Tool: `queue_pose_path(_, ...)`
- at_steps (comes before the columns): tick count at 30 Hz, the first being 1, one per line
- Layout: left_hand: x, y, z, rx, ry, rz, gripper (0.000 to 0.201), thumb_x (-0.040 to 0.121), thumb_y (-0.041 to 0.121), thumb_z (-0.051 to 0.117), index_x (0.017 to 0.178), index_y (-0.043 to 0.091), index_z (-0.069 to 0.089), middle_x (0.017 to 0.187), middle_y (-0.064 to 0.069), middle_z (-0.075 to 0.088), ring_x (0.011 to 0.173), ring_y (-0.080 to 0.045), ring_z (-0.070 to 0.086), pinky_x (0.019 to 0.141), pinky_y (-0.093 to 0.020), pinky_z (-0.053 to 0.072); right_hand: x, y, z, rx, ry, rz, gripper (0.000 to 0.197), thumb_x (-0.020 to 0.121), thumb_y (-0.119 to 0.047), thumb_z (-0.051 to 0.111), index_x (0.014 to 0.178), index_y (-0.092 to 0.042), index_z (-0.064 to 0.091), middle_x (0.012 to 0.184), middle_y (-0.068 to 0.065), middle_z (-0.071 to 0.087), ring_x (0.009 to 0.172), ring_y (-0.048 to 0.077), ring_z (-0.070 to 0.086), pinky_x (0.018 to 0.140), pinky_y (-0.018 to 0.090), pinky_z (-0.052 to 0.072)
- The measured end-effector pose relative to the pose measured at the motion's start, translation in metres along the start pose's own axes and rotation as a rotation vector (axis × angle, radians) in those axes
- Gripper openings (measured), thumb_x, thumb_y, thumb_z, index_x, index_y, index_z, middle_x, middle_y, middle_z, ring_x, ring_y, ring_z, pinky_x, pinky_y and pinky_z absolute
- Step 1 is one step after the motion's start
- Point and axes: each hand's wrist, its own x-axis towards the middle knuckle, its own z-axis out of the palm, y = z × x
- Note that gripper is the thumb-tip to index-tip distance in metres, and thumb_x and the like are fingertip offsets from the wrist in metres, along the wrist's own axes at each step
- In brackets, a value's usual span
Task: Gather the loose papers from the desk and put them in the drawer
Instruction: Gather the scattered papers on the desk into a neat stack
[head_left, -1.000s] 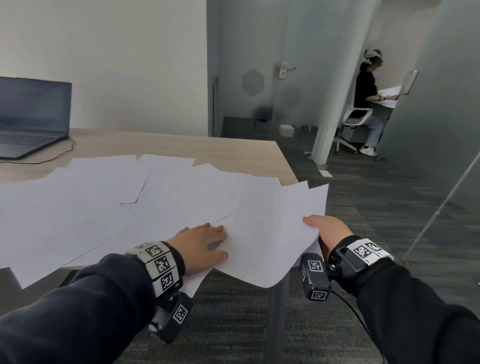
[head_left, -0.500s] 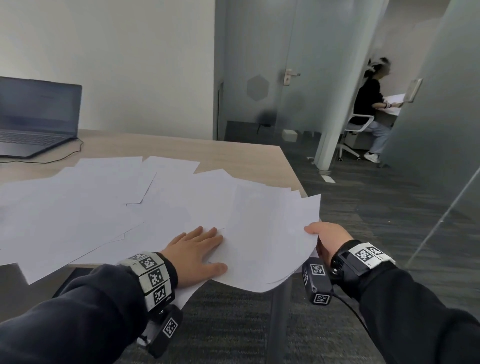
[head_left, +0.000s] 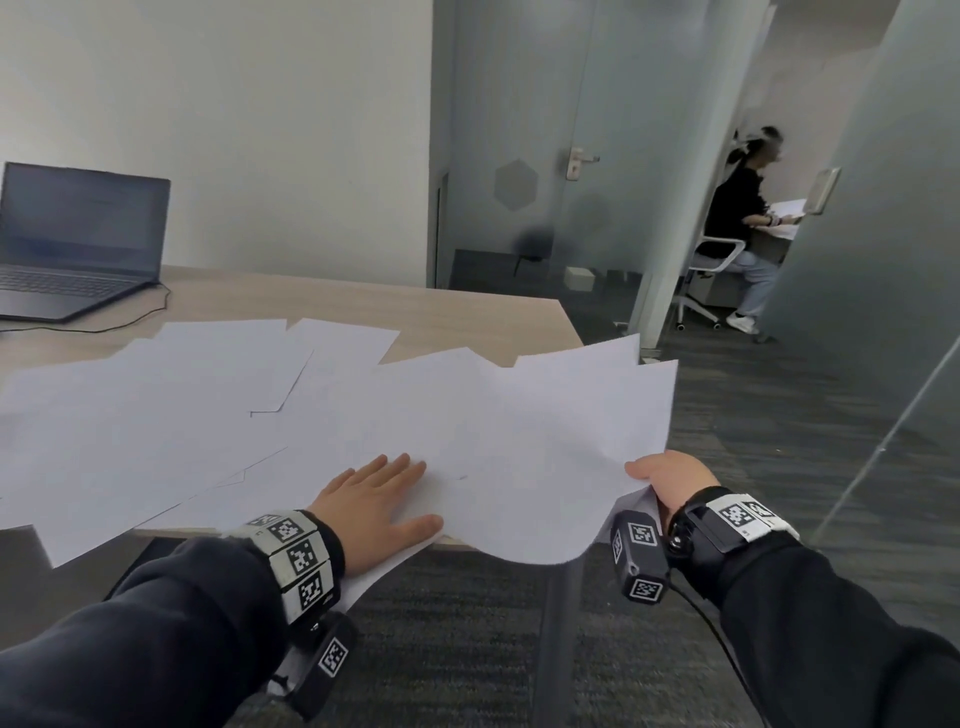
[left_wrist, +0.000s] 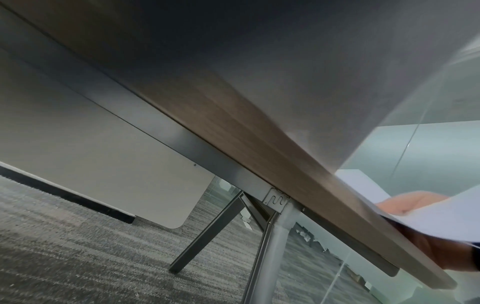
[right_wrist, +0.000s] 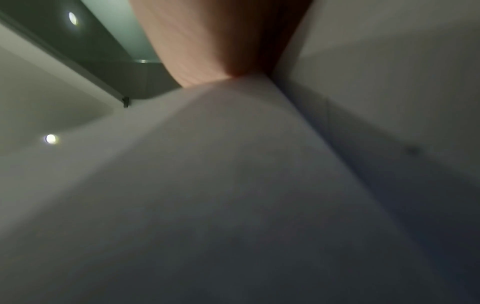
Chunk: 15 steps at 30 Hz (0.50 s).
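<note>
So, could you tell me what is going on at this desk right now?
A person is gathering loose white papers spread over a wooden desk. The left hand lies flat on the sheets near the front edge, while the right hand pinches a small bunch of sheets lifted off the desk's right corner. Most papers still lie scattered; no drawer is in view. A laptop sits at the back left.

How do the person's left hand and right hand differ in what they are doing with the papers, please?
The left hand lies flat, fingers straight, pressing sheets onto the desk; the right hand pinches a fanned bundle of papers by its edge. The left hand is over the desk; the right hand is past its corner. Both wear tagged wristbands.
</note>
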Motion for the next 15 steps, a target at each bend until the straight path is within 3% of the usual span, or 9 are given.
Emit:
queue_pose_path(3, 0.002, -0.002, -0.003, 0.031, -0.009, -0.062, 0.108, 0.064, 0.089, 0.001, 0.157, 0.034, 0.004, 0.167, 0.010, -0.004, 0.154, -0.013, -0.005, 0.124, -0.041, 0.001, 0.007, 0.007, -0.016, 0.048, 0.037, 0.004, 0.013, 0.085, -0.016, 0.065, 0.074, -0.020, 0.059, 0.101, 0.013, 0.063, 0.093, 0.028, 0.061, 0.098, 0.054, 0.052)
queue_pose_path(7, 0.008, -0.001, -0.005, 0.039, -0.001, -0.151, 0.085, 0.088, 0.077, 0.018, 0.158, 0.031, 0.005, 0.167, 0.006, -0.004, 0.154, -0.017, -0.004, 0.124, -0.043, 0.001, 0.003, 0.011, -0.024, 0.085, 0.024, 0.013, 0.010, 0.085, -0.015, 0.065, 0.077, -0.018, 0.060, 0.099, 0.014, 0.064, 0.093, 0.030, 0.061, 0.099, 0.054, 0.051)
queue_pose_path(10, 0.012, 0.001, -0.006, 0.015, 0.011, -0.202, 0.085, 0.088, 0.075, 0.020, 0.158, 0.029, 0.006, 0.168, 0.004, -0.005, 0.154, -0.020, -0.005, 0.123, -0.047, 0.001, -0.006, 0.010, -0.024, 0.111, -0.015, 0.024, 0.010, 0.086, -0.009, 0.065, 0.079, -0.015, 0.060, 0.091, 0.013, 0.063, 0.092, 0.031, 0.060, 0.099, 0.053, 0.051)
queue_pose_path(15, 0.021, 0.003, -0.009, -0.059, 0.082, -0.276, 0.083, 0.086, 0.069, 0.028, 0.157, 0.034, 0.002, 0.168, 0.003, -0.006, 0.154, -0.024, -0.005, 0.122, -0.052, 0.004, -0.013, 0.011, -0.019, 0.249, -0.062, 0.014, 0.010, 0.084, 0.002, 0.061, 0.092, -0.002, 0.067, 0.104, 0.024, 0.070, 0.102, 0.042, 0.065, 0.103, 0.062, 0.044)
